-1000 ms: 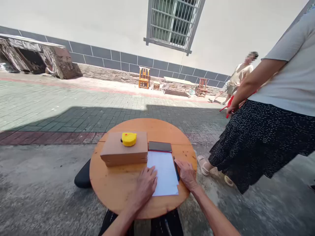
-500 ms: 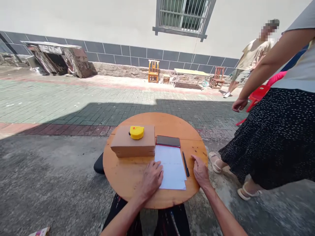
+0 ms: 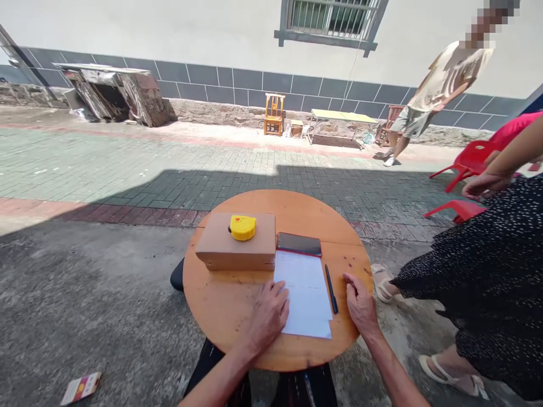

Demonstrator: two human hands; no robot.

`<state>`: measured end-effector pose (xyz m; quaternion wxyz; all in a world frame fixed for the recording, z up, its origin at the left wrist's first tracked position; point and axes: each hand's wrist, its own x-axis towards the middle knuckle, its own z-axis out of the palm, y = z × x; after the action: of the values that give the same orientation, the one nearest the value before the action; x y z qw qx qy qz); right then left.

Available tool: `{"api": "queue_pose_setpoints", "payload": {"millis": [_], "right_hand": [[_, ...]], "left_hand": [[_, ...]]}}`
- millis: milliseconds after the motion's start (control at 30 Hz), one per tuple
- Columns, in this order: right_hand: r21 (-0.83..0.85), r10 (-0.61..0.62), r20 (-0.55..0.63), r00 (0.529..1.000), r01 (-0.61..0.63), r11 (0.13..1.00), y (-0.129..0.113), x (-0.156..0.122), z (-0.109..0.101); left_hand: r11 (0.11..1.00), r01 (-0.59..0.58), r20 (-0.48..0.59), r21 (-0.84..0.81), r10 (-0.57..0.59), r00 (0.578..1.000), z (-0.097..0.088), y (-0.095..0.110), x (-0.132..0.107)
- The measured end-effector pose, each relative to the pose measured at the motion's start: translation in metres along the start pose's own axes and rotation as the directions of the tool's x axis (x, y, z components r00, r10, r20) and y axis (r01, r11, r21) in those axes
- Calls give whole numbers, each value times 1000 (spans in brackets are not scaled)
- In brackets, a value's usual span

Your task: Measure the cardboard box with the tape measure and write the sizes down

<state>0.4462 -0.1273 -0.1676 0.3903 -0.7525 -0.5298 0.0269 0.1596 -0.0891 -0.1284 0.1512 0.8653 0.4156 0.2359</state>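
A small round wooden table (image 3: 229,308) stands in front of me. My left hand (image 3: 268,314) lies flat, fingers apart, on the left edge of a white sheet of paper (image 3: 306,294). My right hand (image 3: 360,304) rests on the tabletop with loosely curled fingers, just right of a black pen (image 3: 331,281) and holding nothing. A dark phone (image 3: 299,244) lies at the top of the paper. Left of it sits a brown cardboard box (image 3: 236,250) with a yellow tape measure (image 3: 242,227) on top.
A person in a dark dotted skirt (image 3: 487,277) stands close at the table's right. Red plastic chairs (image 3: 464,169) stand behind. Another person (image 3: 432,93) walks by the far wall, near wooden chairs (image 3: 274,115) and a low table. A small card (image 3: 80,388) lies on the ground.
My right hand has drawn away from the pen to the right onto bare wood. The person in the skirt has stepped back to the right. The view has tilted down.
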Motion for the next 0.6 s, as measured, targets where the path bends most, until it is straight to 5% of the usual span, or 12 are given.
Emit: {"api": "queue_pose_setpoints", "payload": {"millis": [400,500,600], "right_hand": [[-24,73,0,997,-73,997,1,9,-2],[14,-39,-26,999,39,999,-39,27,-1],[106,-177,17,984,175,979,-115,51,9]], "left_hand": [[998,53,-3,-33,-53,999,3,-3,0],[997,54,-7,-47,-54,999,3,-4,0],[997,48,-9,-57,-49,999,3,-6,0]]}}
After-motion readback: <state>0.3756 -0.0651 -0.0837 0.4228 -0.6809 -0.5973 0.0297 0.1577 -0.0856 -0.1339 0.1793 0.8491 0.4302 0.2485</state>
